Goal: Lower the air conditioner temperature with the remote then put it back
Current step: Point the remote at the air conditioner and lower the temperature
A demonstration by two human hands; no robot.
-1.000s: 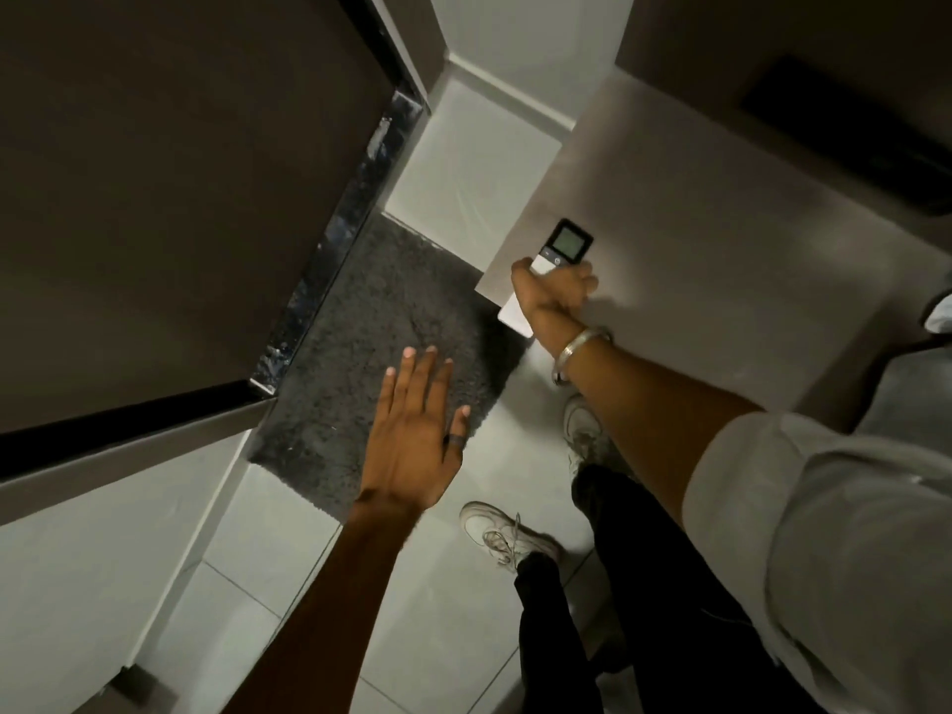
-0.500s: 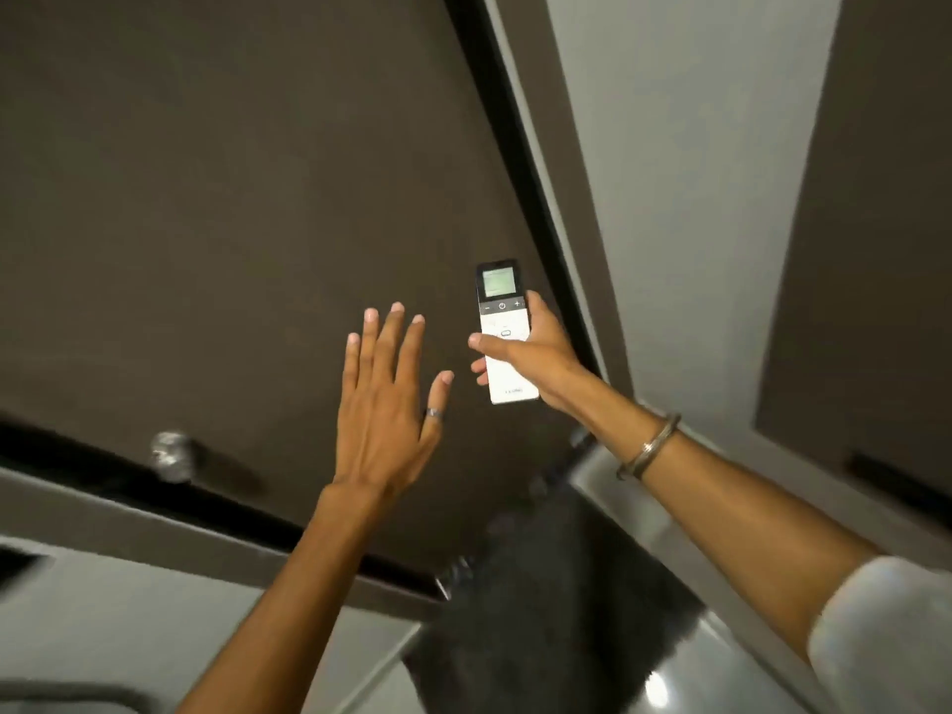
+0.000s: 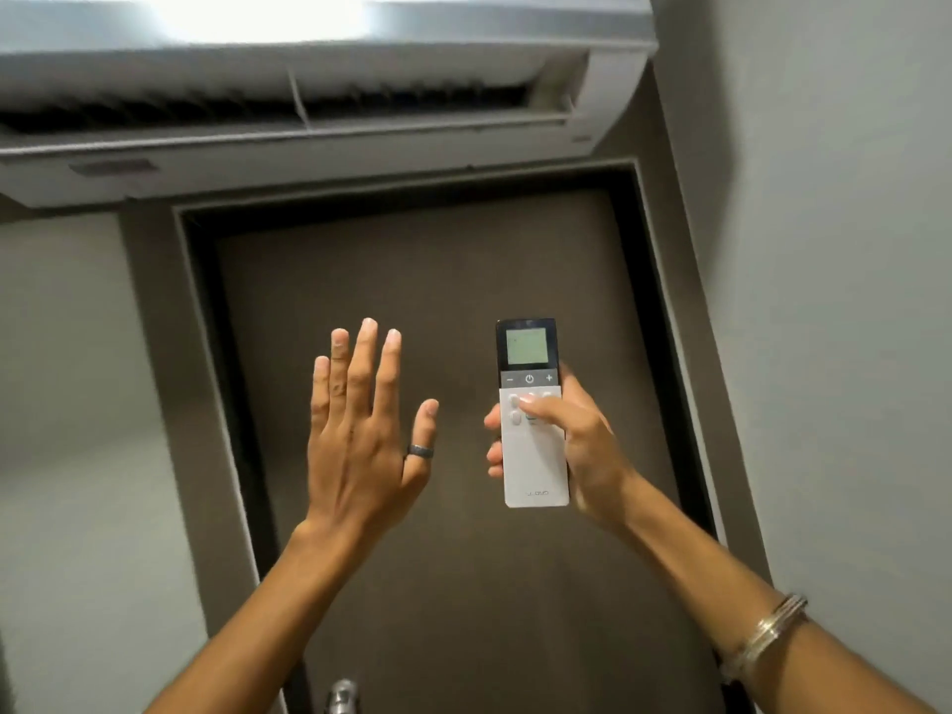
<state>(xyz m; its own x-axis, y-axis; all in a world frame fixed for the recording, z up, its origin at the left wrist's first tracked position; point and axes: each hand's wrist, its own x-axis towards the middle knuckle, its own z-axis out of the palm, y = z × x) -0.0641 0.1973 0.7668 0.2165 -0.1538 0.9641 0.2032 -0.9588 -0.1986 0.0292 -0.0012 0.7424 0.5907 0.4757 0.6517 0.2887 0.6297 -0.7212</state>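
Note:
A white air conditioner (image 3: 319, 110) hangs on the wall across the top of the view, its dark vent slot facing down. My right hand (image 3: 572, 445) holds a slim white remote (image 3: 533, 456) upright, its dark top with the lit screen pointing up towards the unit. The thumb lies across the upper buttons on the white part, just below the grey minus, power and plus row. My left hand (image 3: 360, 435) is raised beside it, fingers apart and holding nothing, a dark ring on the thumb.
A dark brown door (image 3: 438, 280) in a black frame fills the middle, directly under the unit, with its metal handle (image 3: 342, 695) at the bottom edge. Pale grey walls (image 3: 824, 301) stand on both sides.
The view has swung up from the floor and countertop to the door and the air conditioner. My right hand lifted the remote off the counter and raised it; the thumb now rests on the buttons.

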